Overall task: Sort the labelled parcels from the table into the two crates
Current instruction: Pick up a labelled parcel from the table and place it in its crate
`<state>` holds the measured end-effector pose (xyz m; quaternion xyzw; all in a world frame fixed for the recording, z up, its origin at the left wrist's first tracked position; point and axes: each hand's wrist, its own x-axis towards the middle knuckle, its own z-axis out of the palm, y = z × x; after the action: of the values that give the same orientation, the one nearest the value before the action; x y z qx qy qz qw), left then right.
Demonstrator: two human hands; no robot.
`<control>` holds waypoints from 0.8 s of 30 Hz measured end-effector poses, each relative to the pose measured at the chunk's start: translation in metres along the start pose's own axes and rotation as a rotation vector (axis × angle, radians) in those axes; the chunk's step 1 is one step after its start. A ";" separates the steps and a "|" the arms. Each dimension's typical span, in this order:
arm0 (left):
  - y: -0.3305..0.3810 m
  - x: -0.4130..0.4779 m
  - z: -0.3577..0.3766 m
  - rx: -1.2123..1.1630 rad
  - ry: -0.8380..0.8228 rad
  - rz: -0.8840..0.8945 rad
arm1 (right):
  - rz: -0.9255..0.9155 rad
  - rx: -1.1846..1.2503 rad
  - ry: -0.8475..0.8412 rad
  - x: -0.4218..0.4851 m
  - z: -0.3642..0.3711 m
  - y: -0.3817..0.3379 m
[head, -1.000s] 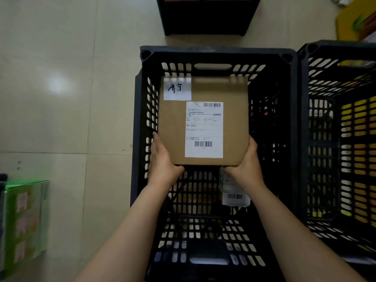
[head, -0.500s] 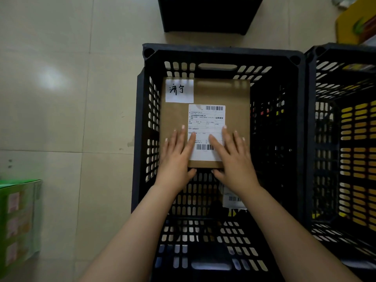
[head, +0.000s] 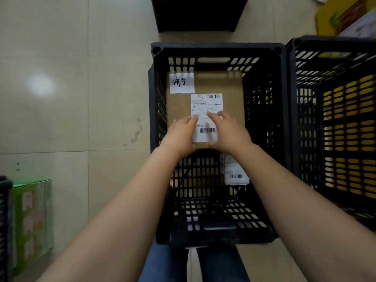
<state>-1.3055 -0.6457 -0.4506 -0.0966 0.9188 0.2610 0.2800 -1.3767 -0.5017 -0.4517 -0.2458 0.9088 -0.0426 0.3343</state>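
A flat brown cardboard parcel with a white shipping label and a handwritten white tag lies inside the black slatted crate, at its far end. My left hand and my right hand both lie flat on the parcel's near half, fingers stretched forward and touching the label. A smaller white-labelled packet lies on the crate floor just behind my right wrist. A second black crate stands right beside the first, with yellow showing through its slats.
Pale floor tiles stretch to the left. A green carton stands at the lower left beside a dark crate edge. Another black container sits beyond the crates. Yellow boxes lie at the top right.
A second ago both hands held the parcel by its near edge above the crate. They lowered it to the far end and now lie flat on top of it.
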 end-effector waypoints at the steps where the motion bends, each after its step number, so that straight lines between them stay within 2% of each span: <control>1: 0.003 -0.009 -0.011 -0.010 0.023 0.029 | 0.001 0.031 0.053 -0.006 -0.007 -0.007; 3: 0.005 -0.030 -0.028 -0.034 0.069 0.048 | -0.007 0.085 0.140 -0.024 -0.020 -0.017; 6: 0.004 -0.070 -0.045 -0.088 0.170 -0.014 | -0.045 0.142 0.209 -0.056 -0.032 -0.024; 12: 0.022 -0.145 -0.046 -0.137 0.288 -0.082 | -0.157 0.178 0.229 -0.116 -0.044 -0.032; 18: 0.048 -0.229 -0.026 -0.205 0.493 -0.241 | -0.413 0.078 0.203 -0.172 -0.060 -0.055; 24: 0.062 -0.341 0.023 -0.283 0.614 -0.446 | -0.685 -0.017 0.126 -0.235 -0.060 -0.095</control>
<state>-1.0333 -0.5705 -0.2482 -0.4046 0.8712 0.2767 0.0261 -1.2207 -0.4781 -0.2452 -0.5361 0.7928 -0.1598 0.2420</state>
